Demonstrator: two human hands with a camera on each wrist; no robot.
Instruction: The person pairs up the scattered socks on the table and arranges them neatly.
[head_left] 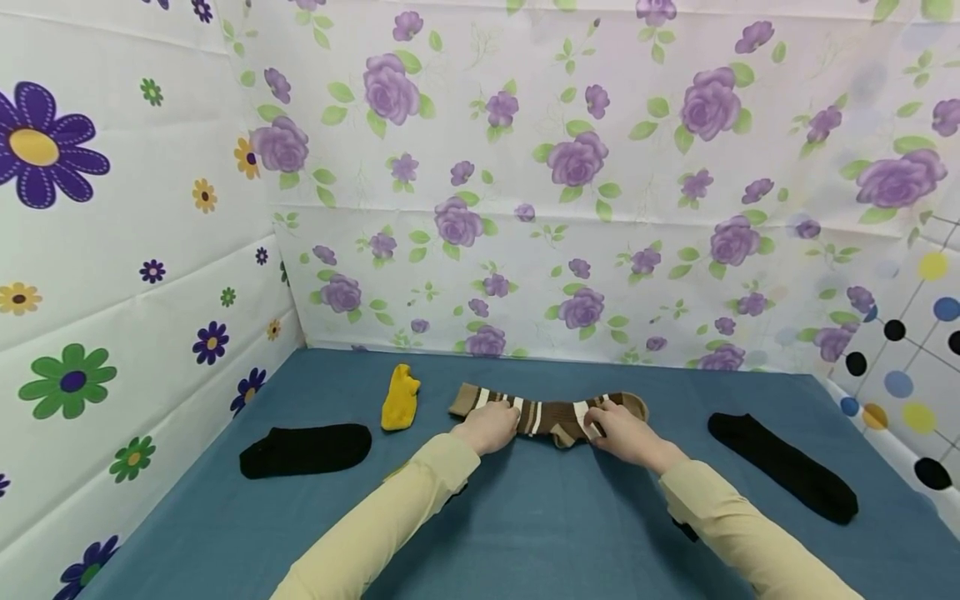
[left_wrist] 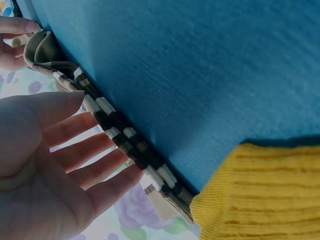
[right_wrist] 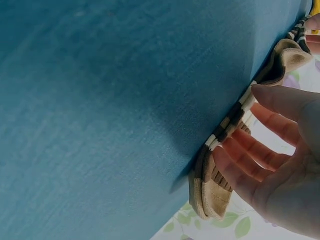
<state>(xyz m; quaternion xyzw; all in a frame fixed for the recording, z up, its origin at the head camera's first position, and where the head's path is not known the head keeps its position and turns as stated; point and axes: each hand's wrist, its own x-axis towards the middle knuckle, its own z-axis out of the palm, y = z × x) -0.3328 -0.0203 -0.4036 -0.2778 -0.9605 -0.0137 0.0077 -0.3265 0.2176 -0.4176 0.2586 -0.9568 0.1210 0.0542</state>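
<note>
A brown sock with white stripes and tan ends (head_left: 551, 417) lies crosswise on the blue cloth, a tan heel bulging toward the near side. Two striped layers, one over the other, show along its edge in the left wrist view. My left hand (head_left: 491, 425) rests on its left half, thumb at the near edge and the fingers extended over the fabric. On the right half is my right hand (head_left: 626, 433), its thumb and loosely extended fingers touching the stripes near the tan end (right_wrist: 215, 200).
A yellow sock (head_left: 401, 398) lies left of the striped one, with another bit of yellow (head_left: 393, 473) partly hidden by the left sleeve. One black sock (head_left: 306, 450) is at far left, another black sock (head_left: 783, 468) at right. Flowered sheets (head_left: 495, 167) wall in the back and left.
</note>
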